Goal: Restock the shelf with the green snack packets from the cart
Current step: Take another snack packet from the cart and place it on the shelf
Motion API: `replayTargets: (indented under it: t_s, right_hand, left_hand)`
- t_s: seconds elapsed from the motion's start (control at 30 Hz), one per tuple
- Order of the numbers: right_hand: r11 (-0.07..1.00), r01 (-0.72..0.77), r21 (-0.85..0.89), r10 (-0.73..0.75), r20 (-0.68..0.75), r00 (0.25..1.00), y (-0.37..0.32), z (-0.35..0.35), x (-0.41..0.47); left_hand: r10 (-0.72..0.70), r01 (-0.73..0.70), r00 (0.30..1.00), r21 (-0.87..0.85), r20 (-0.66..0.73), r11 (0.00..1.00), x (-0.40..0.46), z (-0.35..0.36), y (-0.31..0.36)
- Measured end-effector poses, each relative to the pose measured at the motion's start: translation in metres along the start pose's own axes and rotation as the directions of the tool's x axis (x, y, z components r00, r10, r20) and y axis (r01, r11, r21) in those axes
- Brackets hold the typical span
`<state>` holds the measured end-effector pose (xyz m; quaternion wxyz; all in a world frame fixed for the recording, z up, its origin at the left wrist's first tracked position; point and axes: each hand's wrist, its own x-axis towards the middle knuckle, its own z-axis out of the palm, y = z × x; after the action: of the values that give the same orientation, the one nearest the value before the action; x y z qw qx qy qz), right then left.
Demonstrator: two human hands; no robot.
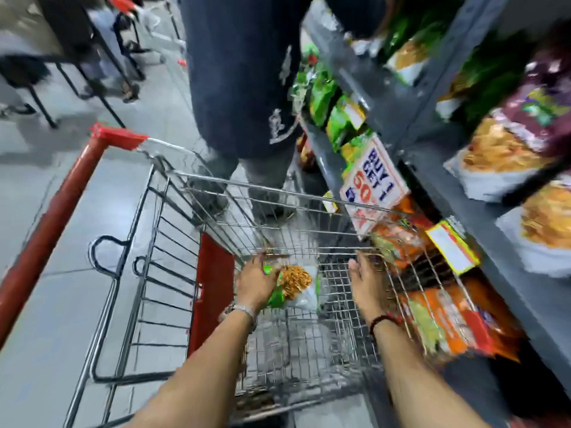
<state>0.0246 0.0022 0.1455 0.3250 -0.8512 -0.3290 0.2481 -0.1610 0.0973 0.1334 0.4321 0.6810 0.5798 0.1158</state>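
left hand (256, 281) is down in the cart (216, 183), palm laid over a green snack packet (293, 288) on the basket floor, fingers curled onto its left edge. looks like a grab in progress, but can't tell if the grip has actually closed or the hand just rests on it. right hand (366, 276) is empty, fingers loosely spread, hovering just beside the packet near the basket's right wire wall, touching nothing clear; probably there to take the other end or steady the cart. that packet seems to be the only one in the basket, lying flat with the picture side up. cart is parked tight against the shelf (398, 97) on the right, so the carry is short. green packets (327, 100) already stand in a row on the shelf, above a buy 1 get 1 sign (374, 183), likely the restock spot. another person's legs (244, 88) stand just past the cart's far end, beside the shelf, could block the reach.
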Motion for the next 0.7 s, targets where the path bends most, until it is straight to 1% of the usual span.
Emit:
replayTargets:
  t_s: [0.1,0.17,0.23,0.3,0.4,0.47,0.53,0.6,0.63,0.67,0.7]
  right_hand:
    - [0.991,-0.02,-0.131,0.042,0.163,0.986,0.011,0.043,0.03]
    - [0.98,-0.029,-0.198,0.081,0.259,0.962,0.022,0.064,0.044]
    - [0.968,-0.021,-0.251,0.101,0.311,0.945,0.032,0.083,0.058]
    - [0.953,0.021,-0.303,0.1,0.377,0.921,0.045,0.106,0.077]
    - [0.926,0.142,-0.351,0.053,0.49,0.87,0.06,0.137,0.104]
    - [0.87,0.281,-0.405,-0.001,0.569,0.823,0.066,0.16,0.122]
    - [0.798,0.399,-0.452,-0.024,0.637,0.771,0.071,0.178,0.14]
    - [0.732,0.468,-0.496,0.002,0.688,0.726,0.08,0.189,0.154]
    - [0.699,0.501,-0.51,0.017,0.712,0.702,0.088,0.193,0.159]
    - [0.668,0.529,-0.523,0.032,0.73,0.682,0.096,0.194,0.161]
    - [0.643,0.547,-0.536,0.03,0.732,0.681,0.1,0.192,0.16]
  left_hand:
    - [-0.116,0.119,0.992,-0.043,0.054,0.992,0.022,0.022,-0.034]
    - [-0.158,0.165,0.981,-0.054,0.109,0.985,0.026,0.043,-0.048]
    - [-0.206,0.213,0.969,-0.041,0.14,0.976,0.031,0.065,-0.062]
    - [-0.267,0.277,0.952,-0.046,0.15,0.96,0.038,0.085,-0.074]
    - [-0.325,0.331,0.932,-0.007,0.16,0.944,0.048,0.108,-0.09]
    - [-0.371,0.374,0.907,0.026,0.197,0.927,0.055,0.125,-0.104]
    - [-0.446,0.467,0.861,-0.033,0.245,0.884,0.062,0.142,-0.115]
    - [-0.513,0.563,0.803,-0.103,0.303,0.82,0.069,0.163,-0.13]
    - [-0.536,0.595,0.785,-0.14,0.311,0.791,0.073,0.178,-0.14]
    - [-0.546,0.618,0.773,-0.19,0.323,0.763,0.075,0.181,-0.137]
    - [-0.548,0.629,0.773,-0.272,0.32,0.728,0.076,0.173,-0.123]
